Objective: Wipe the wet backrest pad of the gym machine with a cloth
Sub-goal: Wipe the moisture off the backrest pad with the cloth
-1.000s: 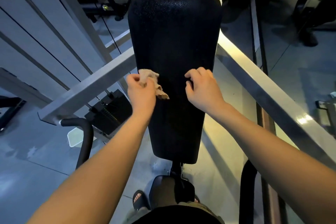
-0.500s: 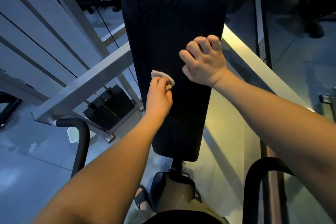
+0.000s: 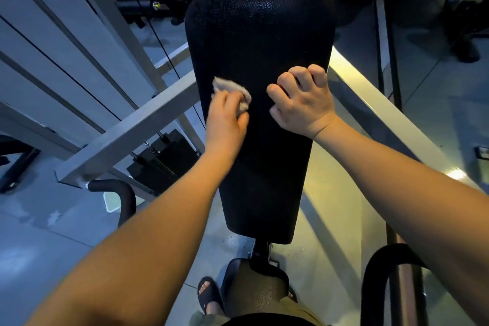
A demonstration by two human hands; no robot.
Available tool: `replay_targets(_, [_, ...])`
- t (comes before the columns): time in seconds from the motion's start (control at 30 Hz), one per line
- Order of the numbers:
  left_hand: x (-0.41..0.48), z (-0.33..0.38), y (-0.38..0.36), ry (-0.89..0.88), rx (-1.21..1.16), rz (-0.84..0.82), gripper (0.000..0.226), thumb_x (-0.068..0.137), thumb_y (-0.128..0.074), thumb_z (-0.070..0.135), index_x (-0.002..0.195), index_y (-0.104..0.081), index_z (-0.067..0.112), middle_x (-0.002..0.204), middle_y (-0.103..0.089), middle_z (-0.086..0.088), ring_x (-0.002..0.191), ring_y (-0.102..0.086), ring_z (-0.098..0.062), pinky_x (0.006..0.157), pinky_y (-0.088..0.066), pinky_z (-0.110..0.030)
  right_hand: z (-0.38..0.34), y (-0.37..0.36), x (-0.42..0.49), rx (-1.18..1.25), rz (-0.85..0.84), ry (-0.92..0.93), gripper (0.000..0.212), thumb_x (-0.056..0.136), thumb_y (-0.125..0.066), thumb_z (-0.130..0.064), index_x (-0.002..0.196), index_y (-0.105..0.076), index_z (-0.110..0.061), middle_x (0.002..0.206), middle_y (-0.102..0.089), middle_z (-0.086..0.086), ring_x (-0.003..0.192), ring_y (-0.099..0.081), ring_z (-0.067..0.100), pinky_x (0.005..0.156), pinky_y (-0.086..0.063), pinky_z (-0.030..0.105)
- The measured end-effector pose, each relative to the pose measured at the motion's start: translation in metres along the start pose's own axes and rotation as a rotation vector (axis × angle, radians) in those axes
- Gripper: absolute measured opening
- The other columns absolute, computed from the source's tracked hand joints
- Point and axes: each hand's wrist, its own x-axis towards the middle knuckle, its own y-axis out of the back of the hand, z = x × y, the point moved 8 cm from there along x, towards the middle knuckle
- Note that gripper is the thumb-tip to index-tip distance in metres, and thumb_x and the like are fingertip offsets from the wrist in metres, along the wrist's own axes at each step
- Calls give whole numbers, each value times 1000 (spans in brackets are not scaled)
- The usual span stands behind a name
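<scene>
The long black textured vinyl backrest pad (image 3: 260,66) fills the middle of your view, running from 12 o'clock down toward 6, with the grey steel machine frame (image 3: 127,137) crossing at 9 o'clock. Your right hand (image 3: 304,103) rests on the pad at about 2 o'clock of its centre, fingers (image 3: 288,78) curled into a loose fist, holding nothing. Your left hand (image 3: 229,116), at 10 o'clock, has its fingers closed over the small crumpled pale cloth (image 3: 227,86), pressing it against the pad's left side.
</scene>
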Motion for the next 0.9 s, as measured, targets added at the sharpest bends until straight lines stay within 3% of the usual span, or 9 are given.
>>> replay_targets(0.13, [-54,-21,-46,54,81,-349,34,89,-66,12,122,-57,14,126,-48,-5,111,-51,-25,95,-50,-43,2,-3,-2,12,-27,5,20,93,-48,-29,104,-59,-16,102,-62,7,107,-46,29,92,-35,44])
replay_targets(0.27, [-38,-12,-18,114,-107,-154,27,93,-61,12,119,-58,19,123,-42,5,107,-50,-12,92,-48,-28,0,-3,-1,-1,-21,12,20,93,-48,-29,104,-60,-16,100,-62,7,107,-46,29,92,-34,43])
replay_targets(0.33, [-27,-5,-6,100,-83,-56,29,94,-59,11,122,-57,20,125,-39,3,112,-47,-15,91,-44,-25,1,-3,-1,-13,-17,8,21,93,-48,-29,103,-61,-16,100,-62,7,107,-46,29,92,-34,43])
replay_targets(0.47, [-45,-3,-38,13,163,-287,35,92,-63,13,125,-53,17,126,-38,-5,115,-36,-23,85,-47,-30,2,-3,-1,-13,-25,9,21,93,-49,-30,104,-60,-16,102,-62,7,108,-46,29,92,-33,42])
replay_targets(0.53, [-65,-15,-54,62,138,-376,33,90,-65,14,120,-52,17,122,-41,-3,111,-41,-23,85,-51,-38,1,-3,0,-23,-59,16,22,93,-48,-30,105,-60,-16,102,-62,7,108,-46,29,92,-33,42])
replay_targets(0.6, [-74,-32,-47,250,-60,-290,19,90,-65,15,105,-54,19,109,-48,1,98,-51,-19,81,-52,-39,0,-1,1,-36,-86,-7,20,93,-48,-28,104,-60,-16,102,-61,7,108,-47,29,92,-33,43])
replay_targets(0.7, [-71,-68,-6,540,-330,21,7,93,-63,17,91,-57,21,96,-57,1,86,-58,-15,70,-50,-31,-9,5,5,31,-155,-36,18,89,-53,-25,104,-58,-14,110,-60,9,111,-49,31,95,-34,46])
replay_targets(0.83, [-47,-102,41,582,-331,185,13,96,-58,11,87,-63,20,105,-56,-1,87,-54,-7,84,-48,-27,-42,4,38,87,-247,147,30,85,-54,-23,112,-58,-10,127,-57,14,123,-52,35,104,-37,48])
replay_targets(0.9, [-33,-111,56,594,-294,223,13,96,-56,9,84,-60,13,105,-52,-4,80,-51,5,75,-40,-14,-47,-5,59,78,-284,182,34,86,-53,-24,116,-59,-9,134,-56,16,130,-50,37,111,-34,49])
